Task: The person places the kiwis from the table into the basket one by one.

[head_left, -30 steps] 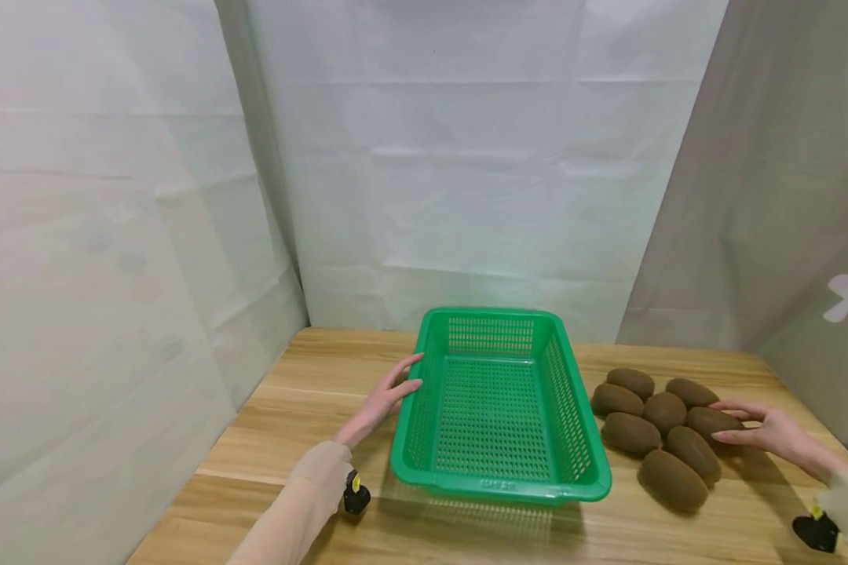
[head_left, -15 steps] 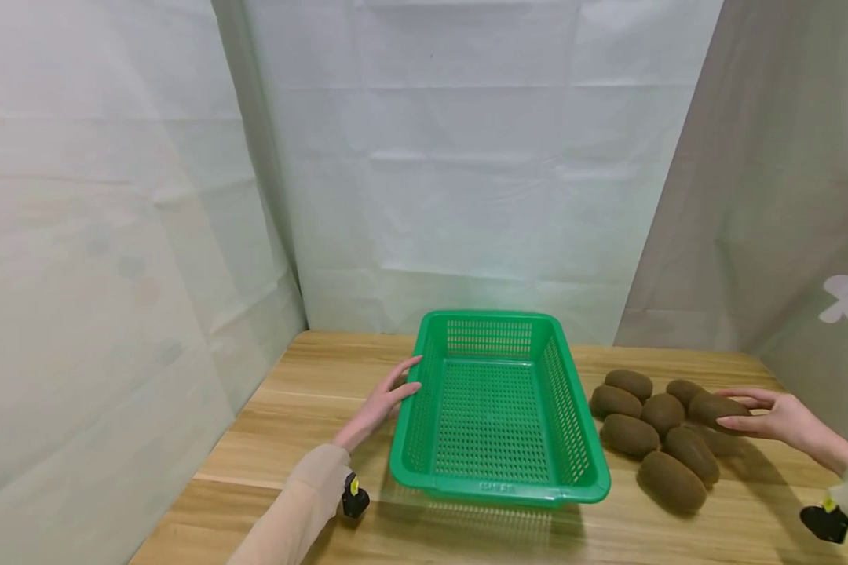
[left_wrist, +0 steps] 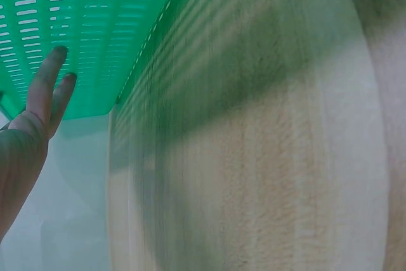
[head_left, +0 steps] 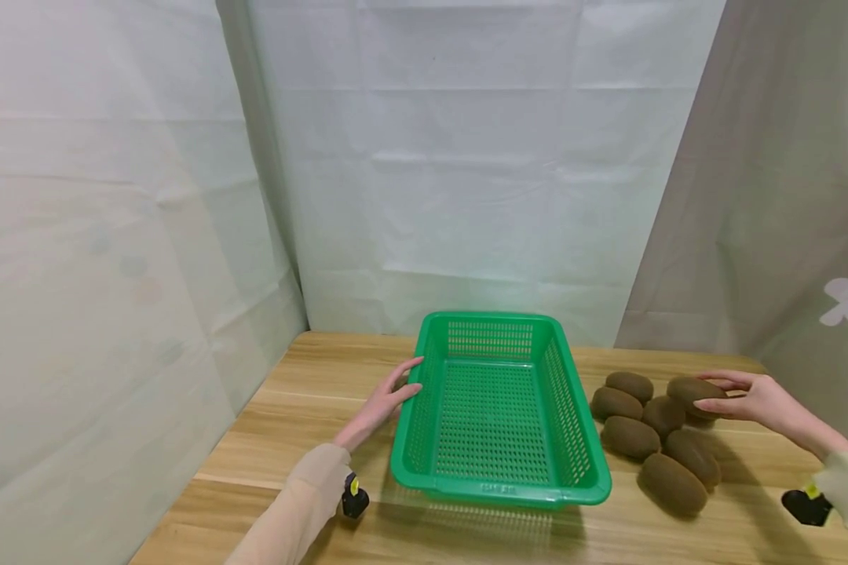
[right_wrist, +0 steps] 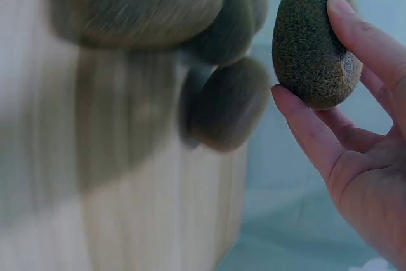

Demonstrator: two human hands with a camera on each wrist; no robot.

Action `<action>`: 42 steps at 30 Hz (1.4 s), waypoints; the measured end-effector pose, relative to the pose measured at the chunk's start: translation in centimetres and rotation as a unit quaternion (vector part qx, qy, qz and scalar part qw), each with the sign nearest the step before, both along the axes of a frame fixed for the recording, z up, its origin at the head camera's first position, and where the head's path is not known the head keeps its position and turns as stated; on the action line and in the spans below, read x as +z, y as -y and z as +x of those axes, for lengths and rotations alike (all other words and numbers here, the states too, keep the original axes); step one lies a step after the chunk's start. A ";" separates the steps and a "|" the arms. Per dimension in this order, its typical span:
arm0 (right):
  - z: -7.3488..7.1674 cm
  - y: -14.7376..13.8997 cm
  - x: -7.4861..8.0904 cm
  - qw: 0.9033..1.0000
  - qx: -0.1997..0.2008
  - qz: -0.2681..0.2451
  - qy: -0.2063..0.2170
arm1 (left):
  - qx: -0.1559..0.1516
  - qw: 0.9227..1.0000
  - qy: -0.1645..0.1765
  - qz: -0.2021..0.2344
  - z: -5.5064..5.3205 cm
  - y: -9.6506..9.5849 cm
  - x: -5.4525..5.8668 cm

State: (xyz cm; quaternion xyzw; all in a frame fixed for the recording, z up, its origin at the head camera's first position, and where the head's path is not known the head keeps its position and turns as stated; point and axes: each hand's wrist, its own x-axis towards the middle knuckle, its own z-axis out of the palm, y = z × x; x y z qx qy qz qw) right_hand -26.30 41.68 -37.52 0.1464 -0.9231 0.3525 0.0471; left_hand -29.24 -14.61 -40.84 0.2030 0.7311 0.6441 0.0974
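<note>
In my right hand (head_left: 766, 404) is a brown, fuzzy kiwi (head_left: 687, 392), pinched between thumb and fingertips. The right wrist view shows this kiwi (right_wrist: 304, 42) held up off the table, apart from the others. Several more kiwis (head_left: 630, 436) lie grouped on the table below and left of that hand. A green plastic basket (head_left: 500, 490) with slotted walls stands left of them, with nothing in it. My left hand (head_left: 381, 402) rests at the basket's left rim. In the left wrist view, extended fingers (left_wrist: 43, 84) lie along its outer wall.
The wooden table (head_left: 254, 447) reaches back to a pale hanging cloth (head_left: 466, 196). More cloth (head_left: 113, 235) closes off the left side, and a grey-brown cloth (head_left: 763, 235) with a white flower hangs at the right.
My right hand has lifted one kiwi from the right of the group and carried it up, then leftward over the kiwis at the back. The left hand and basket stay in place.
</note>
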 end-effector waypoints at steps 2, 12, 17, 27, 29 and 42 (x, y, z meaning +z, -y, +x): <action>-0.2 0.7 0.4 1.000 0.003 -0.005 0.004 | 0.003 1.000 0.002 -0.004 0.0 0.0 -0.1; -1.3 4.7 2.6 1.000 0.017 -0.014 0.001 | 0.011 1.000 -0.007 -0.016 0.0 0.0 -0.1; -1.9 6.8 3.6 0.999 0.024 -0.041 0.012 | 0.008 1.000 -0.009 -0.021 0.0 -0.1 0.0; -3.3 10.9 5.2 0.997 0.034 -0.061 0.014 | 0.011 1.000 -0.006 -0.023 0.0 0.0 0.1; -3.5 12.0 5.4 0.997 0.044 -0.062 0.014 | 0.012 1.000 -0.006 -0.022 0.1 0.0 0.1; -6.0 19.3 5.7 0.992 0.096 -0.075 0.031 | 0.016 1.000 -0.016 -0.013 0.0 -0.2 0.2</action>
